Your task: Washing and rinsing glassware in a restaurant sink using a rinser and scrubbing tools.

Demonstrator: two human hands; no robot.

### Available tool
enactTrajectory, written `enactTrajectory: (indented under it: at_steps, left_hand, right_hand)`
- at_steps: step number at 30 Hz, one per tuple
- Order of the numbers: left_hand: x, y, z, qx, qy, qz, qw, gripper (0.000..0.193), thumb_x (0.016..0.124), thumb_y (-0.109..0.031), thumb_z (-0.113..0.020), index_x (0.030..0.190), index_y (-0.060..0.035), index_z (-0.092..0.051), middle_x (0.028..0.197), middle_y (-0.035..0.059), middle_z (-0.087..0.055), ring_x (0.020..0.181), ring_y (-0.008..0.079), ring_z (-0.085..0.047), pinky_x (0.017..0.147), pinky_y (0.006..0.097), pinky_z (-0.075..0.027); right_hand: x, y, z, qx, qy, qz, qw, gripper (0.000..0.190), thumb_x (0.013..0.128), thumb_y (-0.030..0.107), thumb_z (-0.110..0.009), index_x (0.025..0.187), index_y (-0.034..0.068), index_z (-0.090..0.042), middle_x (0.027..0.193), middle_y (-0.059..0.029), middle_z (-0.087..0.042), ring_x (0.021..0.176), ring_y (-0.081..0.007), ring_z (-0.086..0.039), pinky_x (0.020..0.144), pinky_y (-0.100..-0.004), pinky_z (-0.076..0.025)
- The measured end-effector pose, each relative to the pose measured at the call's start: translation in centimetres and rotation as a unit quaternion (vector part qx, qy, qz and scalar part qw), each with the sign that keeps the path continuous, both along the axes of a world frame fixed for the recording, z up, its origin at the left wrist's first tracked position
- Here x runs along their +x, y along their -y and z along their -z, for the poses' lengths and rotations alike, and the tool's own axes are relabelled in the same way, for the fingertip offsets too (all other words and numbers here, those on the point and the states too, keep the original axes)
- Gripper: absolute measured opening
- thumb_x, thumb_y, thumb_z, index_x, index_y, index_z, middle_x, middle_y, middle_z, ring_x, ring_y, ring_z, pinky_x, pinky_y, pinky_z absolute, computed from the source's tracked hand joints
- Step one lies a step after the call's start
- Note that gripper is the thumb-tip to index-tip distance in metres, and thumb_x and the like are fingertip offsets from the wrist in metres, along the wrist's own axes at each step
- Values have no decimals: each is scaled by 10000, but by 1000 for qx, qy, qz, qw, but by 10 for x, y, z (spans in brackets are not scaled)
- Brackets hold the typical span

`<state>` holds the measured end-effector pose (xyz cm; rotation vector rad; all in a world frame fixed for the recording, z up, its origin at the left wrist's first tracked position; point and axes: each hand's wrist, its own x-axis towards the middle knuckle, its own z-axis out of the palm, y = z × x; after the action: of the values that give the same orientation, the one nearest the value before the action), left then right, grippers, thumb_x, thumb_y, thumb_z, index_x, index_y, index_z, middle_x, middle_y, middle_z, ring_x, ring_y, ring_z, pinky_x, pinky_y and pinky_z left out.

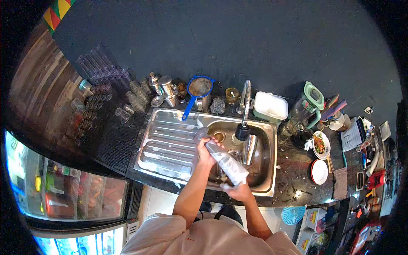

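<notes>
A long clear vessel (228, 164), streaked with white suds, slants over the steel sink (263, 178). My left hand (207, 153) grips it near its far end, fingers wrapped around. At the near end, my right hand (238, 192) holds the vessel, with foam on the fingers; motion blurs this hand. Inside the basin, a steel tumbler (250, 149) leans below the tap (244, 130). Glasses, including a small glass (219, 137), also stand in the basin, partly covered by the vessel.
Foam spots the ribbed drainboard (169, 149). Behind it are a blue-rimmed strainer (200, 86), a steel-wool scourer (218, 105) and metal shakers (167, 87). To the right stand a white-lidded tub (271, 105), a green-lidded pitcher (310, 98), a plate of food (320, 145) and a white dish (319, 172).
</notes>
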<state>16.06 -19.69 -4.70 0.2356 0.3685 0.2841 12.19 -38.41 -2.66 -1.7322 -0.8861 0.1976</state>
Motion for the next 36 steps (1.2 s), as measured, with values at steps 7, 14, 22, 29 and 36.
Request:
enactTrajectory:
  at_steps: [7,14,22,29,36]
  left_hand:
    - [6,-5,-5,54,7,13,998,191,662,-243,-535,754,-80,-497,665,58,-496,592,208,-504,648,389,-439]
    - [-3,-7,27,-31,-6,-29,999,177,661,-243,-541,730,-87,-495,667,52,-501,639,205,-498,667,386,-432]
    - [-3,-12,24,-19,38,-8,999,189,680,-261,-529,760,-91,-504,649,47,-491,633,212,-505,669,421,-438]
    - [7,-5,-11,12,-153,114,982,217,773,-291,-545,723,-82,-513,658,54,-530,635,243,-537,732,490,-449]
    - [7,-2,-4,23,152,68,986,225,728,-304,-551,814,-128,-440,606,-39,-399,593,116,-435,685,395,-390]
  right_hand:
    - [3,5,-5,-13,-467,-26,884,705,686,20,-705,1290,-21,-345,1281,-80,-429,1140,-196,-422,984,-292,-320]
    - [31,6,21,-104,-245,-95,959,512,750,165,-670,1193,3,-471,1206,-92,-503,1090,-197,-464,961,-306,-341]
    - [13,6,17,83,-499,-13,863,560,662,-102,-653,1183,10,-482,1172,-67,-524,1052,-168,-504,923,-290,-397]
    - [13,16,41,33,-102,195,975,458,641,-35,-632,1084,3,-520,1015,-109,-584,924,-225,-552,820,-344,-435]
    - [8,18,23,74,-294,44,952,542,676,-30,-644,1186,9,-464,1111,-76,-551,1000,-194,-530,854,-305,-430]
